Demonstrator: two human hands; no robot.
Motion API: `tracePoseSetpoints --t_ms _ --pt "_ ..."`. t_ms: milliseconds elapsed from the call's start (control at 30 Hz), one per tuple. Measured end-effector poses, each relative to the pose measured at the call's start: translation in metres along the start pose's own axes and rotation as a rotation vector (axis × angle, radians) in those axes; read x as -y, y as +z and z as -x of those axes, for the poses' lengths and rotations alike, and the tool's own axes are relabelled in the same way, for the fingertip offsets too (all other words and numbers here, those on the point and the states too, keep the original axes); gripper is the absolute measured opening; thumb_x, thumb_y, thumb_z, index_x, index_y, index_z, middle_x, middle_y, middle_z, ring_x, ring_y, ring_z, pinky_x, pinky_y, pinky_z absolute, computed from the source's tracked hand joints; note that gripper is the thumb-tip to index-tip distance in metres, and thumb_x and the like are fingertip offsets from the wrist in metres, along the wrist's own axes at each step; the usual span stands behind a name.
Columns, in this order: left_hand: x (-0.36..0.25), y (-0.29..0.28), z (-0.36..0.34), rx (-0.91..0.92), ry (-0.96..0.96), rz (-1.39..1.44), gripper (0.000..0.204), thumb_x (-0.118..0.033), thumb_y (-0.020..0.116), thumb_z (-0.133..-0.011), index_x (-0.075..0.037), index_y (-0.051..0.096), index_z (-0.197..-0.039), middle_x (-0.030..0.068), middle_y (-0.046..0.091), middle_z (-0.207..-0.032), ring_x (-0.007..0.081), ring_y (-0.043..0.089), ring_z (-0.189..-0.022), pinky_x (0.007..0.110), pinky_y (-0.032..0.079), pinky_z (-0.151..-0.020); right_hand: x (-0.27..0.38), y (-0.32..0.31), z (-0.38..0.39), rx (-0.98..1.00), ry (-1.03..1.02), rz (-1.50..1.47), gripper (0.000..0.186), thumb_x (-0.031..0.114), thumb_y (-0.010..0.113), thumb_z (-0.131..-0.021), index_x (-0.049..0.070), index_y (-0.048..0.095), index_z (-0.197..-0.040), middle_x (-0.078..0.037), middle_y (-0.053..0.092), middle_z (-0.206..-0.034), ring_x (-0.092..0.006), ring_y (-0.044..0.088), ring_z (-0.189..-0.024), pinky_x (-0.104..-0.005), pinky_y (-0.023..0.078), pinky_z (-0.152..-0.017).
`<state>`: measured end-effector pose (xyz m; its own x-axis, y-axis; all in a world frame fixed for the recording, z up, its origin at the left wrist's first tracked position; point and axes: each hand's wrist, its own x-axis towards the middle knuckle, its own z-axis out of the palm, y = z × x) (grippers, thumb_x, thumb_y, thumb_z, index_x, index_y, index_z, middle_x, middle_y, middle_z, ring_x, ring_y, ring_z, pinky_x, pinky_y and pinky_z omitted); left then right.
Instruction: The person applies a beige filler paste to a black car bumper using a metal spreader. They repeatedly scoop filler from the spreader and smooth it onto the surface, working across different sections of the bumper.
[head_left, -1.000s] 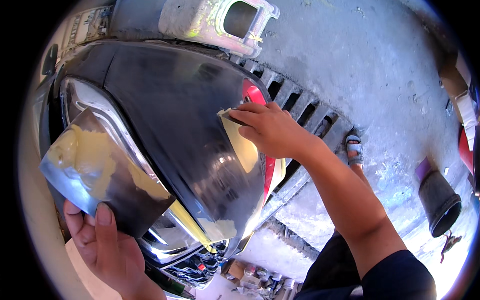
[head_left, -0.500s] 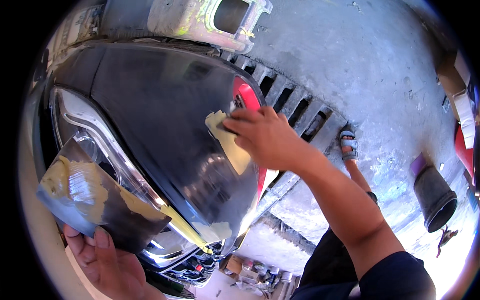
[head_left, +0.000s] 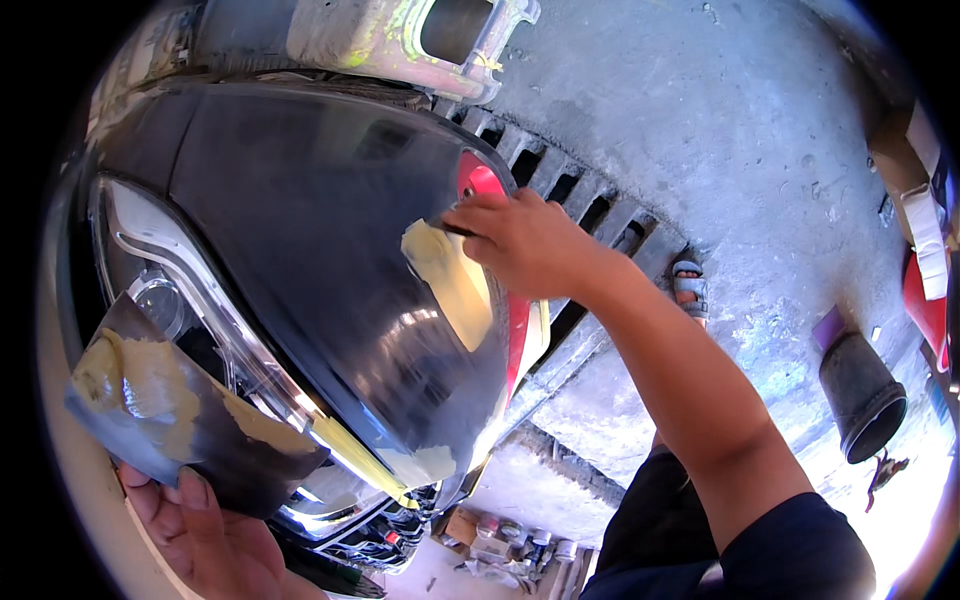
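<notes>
In my left hand (head_left: 205, 535) is a flat metal sheet (head_left: 245, 465) bearing a thick mound of yellowish body filler (head_left: 140, 385); my thumb presses on its lower edge. My right hand (head_left: 525, 240) is closed over a thin dark spreader (head_left: 457, 229), mostly hidden by the fingers. It is at the upper right edge of a smoothed yellowish filler patch (head_left: 455, 290) on a dark car body panel (head_left: 300, 220). Just beyond the hand, a red area (head_left: 480, 180) shows on the panel's edge.
A headlight (head_left: 165, 300) borders the panel at left, with yellow masking tape (head_left: 360, 460) at its lower end. A slotted drain grate (head_left: 560, 185) runs along the floor. A black bucket (head_left: 865, 400) lies at right. A large unpainted part (head_left: 350, 40) rests at the top.
My right hand has moved slightly up and away along the patch, uncovering more of its smoothed surface. The left hand still holds the sheet, and the whole view has shifted a little.
</notes>
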<state>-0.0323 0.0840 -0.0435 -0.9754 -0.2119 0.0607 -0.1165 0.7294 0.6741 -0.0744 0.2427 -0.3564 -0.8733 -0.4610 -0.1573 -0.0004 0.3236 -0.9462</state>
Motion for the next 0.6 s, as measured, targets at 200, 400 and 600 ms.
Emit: tracePoseSetpoints --t_ms 200,400,600 --pt "-0.001 -0.002 -0.001 0.047 -0.041 0.016 0.044 -0.016 0.058 -0.093 0.001 0.047 -0.133 0.0167 0.046 -0.137 0.0302 0.045 -0.127 0.047 0.039 -0.105 -0.021 0.027 -0.006 -0.076 -0.089 -0.091 0.04 0.027 0.048 -0.094 0.019 0.055 -0.132 -0.004 0.049 -0.138 -0.0377 0.05 -0.116 -0.0505 0.043 -0.092" --pt "-0.003 -0.009 -0.001 0.051 0.032 -0.081 0.044 -0.02 0.059 -0.093 -0.001 0.048 -0.131 0.0166 0.046 -0.137 0.0304 0.045 -0.127 0.048 0.038 -0.106 -0.023 0.016 0.008 -0.025 -0.076 -0.057 0.039 0.027 0.049 -0.093 0.018 0.056 -0.13 -0.004 0.052 -0.134 -0.0379 0.05 -0.113 -0.0519 0.044 -0.091" --pt "0.005 -0.018 -0.002 0.049 0.093 -0.159 0.039 -0.02 0.058 -0.093 -0.005 0.055 -0.129 0.0128 0.048 -0.14 0.0319 0.044 -0.131 0.054 0.03 -0.109 -0.036 0.003 -0.026 0.009 -0.094 -0.201 0.039 0.021 0.051 -0.092 0.009 0.056 -0.129 -0.015 0.053 -0.132 -0.0329 0.049 -0.117 -0.0413 0.035 -0.103"
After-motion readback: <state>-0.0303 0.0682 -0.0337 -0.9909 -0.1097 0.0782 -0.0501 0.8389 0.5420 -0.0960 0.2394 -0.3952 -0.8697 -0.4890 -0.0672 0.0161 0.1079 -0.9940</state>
